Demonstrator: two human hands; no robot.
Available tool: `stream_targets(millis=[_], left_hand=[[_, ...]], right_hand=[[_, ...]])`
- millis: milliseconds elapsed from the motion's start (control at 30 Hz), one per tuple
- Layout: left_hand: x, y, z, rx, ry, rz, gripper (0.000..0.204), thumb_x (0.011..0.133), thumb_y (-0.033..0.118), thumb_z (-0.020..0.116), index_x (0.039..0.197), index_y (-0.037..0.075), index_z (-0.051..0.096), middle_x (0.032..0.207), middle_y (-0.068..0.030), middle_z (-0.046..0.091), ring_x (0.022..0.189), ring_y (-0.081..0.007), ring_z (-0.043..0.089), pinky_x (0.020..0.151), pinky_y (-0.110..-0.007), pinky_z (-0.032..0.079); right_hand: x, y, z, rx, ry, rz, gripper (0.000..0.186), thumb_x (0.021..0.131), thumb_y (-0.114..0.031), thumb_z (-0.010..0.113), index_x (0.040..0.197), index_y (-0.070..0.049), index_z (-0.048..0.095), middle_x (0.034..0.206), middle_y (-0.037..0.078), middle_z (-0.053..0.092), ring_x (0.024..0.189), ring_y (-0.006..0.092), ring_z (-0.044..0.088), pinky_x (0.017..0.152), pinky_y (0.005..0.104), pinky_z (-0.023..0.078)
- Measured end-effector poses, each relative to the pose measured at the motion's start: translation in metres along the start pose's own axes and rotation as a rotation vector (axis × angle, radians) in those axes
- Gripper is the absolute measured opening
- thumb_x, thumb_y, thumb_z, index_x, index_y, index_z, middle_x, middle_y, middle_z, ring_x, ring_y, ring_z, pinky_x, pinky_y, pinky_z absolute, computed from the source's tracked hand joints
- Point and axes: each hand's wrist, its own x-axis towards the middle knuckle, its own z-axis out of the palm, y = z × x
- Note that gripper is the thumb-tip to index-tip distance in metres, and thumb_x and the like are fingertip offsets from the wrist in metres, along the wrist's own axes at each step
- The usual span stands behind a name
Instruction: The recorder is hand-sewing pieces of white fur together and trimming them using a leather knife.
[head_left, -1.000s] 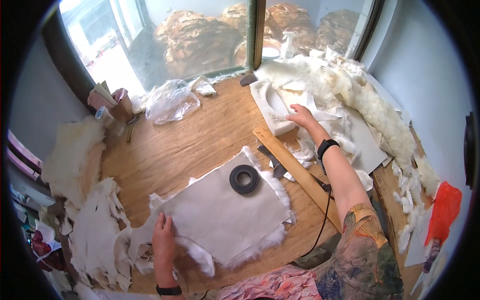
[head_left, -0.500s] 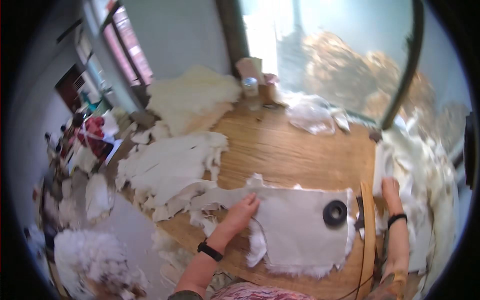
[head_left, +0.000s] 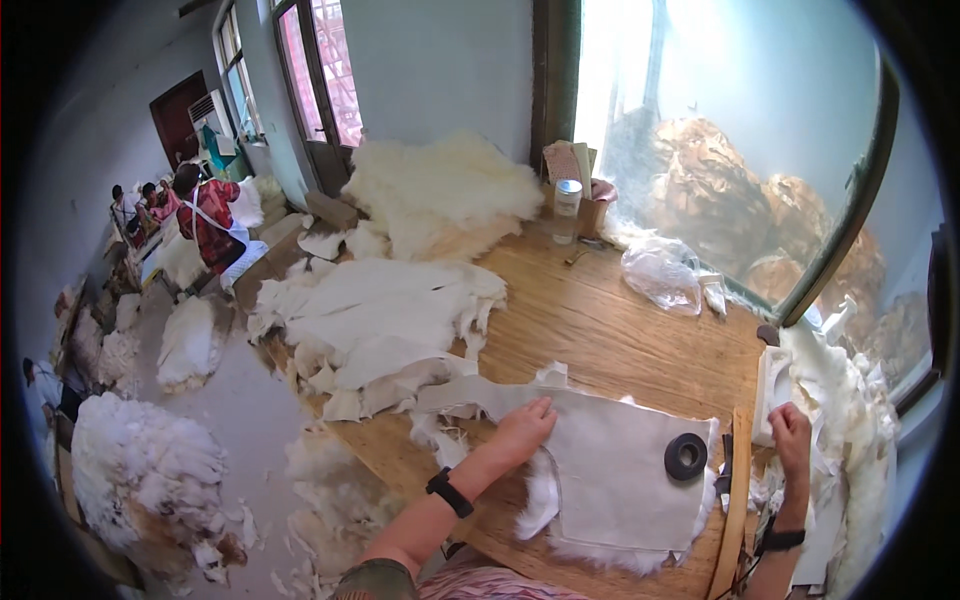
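Observation:
A white sheepskin piece [head_left: 620,470] lies on the wooden table, its leather side up and wool fringing its lower edge. My left hand [head_left: 525,430] rests on its upper left part with the fingers stretched out. On the skin's right side sits a thick black ring [head_left: 686,457], possibly a tape roll. Past the table's right edge, my right hand [head_left: 790,436] is closed with the fingers curled; whatever it may hold is hidden. Beside that hand stands a narrow white container [head_left: 771,390]. A long wooden strip [head_left: 732,510] and a dark tool [head_left: 724,465] lie between skin and right arm.
More skins [head_left: 375,315] cover the table's left, with a woolly hide [head_left: 440,195] behind. A clear jar [head_left: 566,212] and a plastic bag [head_left: 662,272] stand at the back. White scraps [head_left: 835,420] heap at right. Wool [head_left: 145,470] lies on the left floor; people [head_left: 212,220] work beyond.
The view has shifted, so the table sits lower and farther right. My left hand stays on the skin. My right hand has drawn back toward me, off the white container's side.

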Motion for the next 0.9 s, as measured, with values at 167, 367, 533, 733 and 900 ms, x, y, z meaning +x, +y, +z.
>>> stream_targets(millis=[167, 367, 533, 733, 900], left_hand=[[-0.004, 0.028, -0.022, -0.376, 0.066, 0.034, 0.057, 0.081, 0.010, 0.068, 0.134, 0.004, 0.045, 0.141, -0.0196, 0.043, 0.124, -0.0329, 0.049, 0.102, -0.040, 0.042], [-0.026, 0.102, -0.074, -2.100, -0.682, 0.260, 0.069, 0.086, 0.013, 0.068, 0.146, 0.010, 0.034, 0.128, -0.0085, 0.052, 0.103, -0.0134, 0.055, 0.078, -0.028, 0.049], [-0.074, 0.047, -0.072, -1.569, -0.647, -0.149, 0.019, 0.094, 0.013, 0.057, 0.109, 0.006, 0.067, 0.074, 0.0040, 0.056, 0.062, -0.0035, 0.048, 0.053, -0.019, 0.037], [-0.097, -0.015, -0.092, -1.446, -0.682, -0.265, 0.014, 0.093, 0.012, 0.060, 0.096, 0.002, 0.069, 0.064, 0.0056, 0.051, 0.055, -0.0020, 0.042, 0.048, -0.019, 0.032], [-0.093, -0.068, -0.100, -1.260, -0.536, -0.376, 0.013, 0.093, 0.011, 0.060, 0.092, 0.002, 0.069, 0.063, 0.0048, 0.051, 0.054, -0.0018, 0.042, 0.047, -0.020, 0.030]], right_hand=[[-0.096, -0.133, 0.055, 0.438, -0.333, 0.089, 0.005, 0.090, -0.005, 0.058, 0.092, -0.002, 0.060, 0.066, -0.001, 0.056, 0.054, 0.0038, 0.049, 0.048, 0.0188, 0.038], [-0.144, -0.203, 0.130, 0.690, -0.271, -0.027, 0.003, 0.091, 0.003, 0.057, 0.091, 0.000, 0.056, 0.081, 0.009, 0.065, 0.069, 0.0107, 0.061, 0.062, 0.0234, 0.051], [-0.134, -0.193, 0.134, 0.663, -0.091, 0.148, 0.004, 0.090, -0.007, 0.062, 0.089, -0.003, 0.061, 0.093, 0.004, 0.065, 0.064, 0.0039, 0.049, 0.055, 0.0184, 0.038], [-0.207, -0.097, 0.107, 1.870, 0.359, 0.529, 0.012, 0.094, -0.011, 0.058, 0.105, -0.006, 0.057, 0.099, 0.004, 0.061, 0.075, 0.0098, 0.057, 0.059, 0.0225, 0.047], [-0.339, 0.021, 0.026, 2.076, 0.852, 0.341, 0.006, 0.094, -0.004, 0.048, 0.099, -0.003, 0.051, 0.082, 0.005, 0.054, 0.060, 0.0115, 0.051, 0.052, 0.0239, 0.048]])
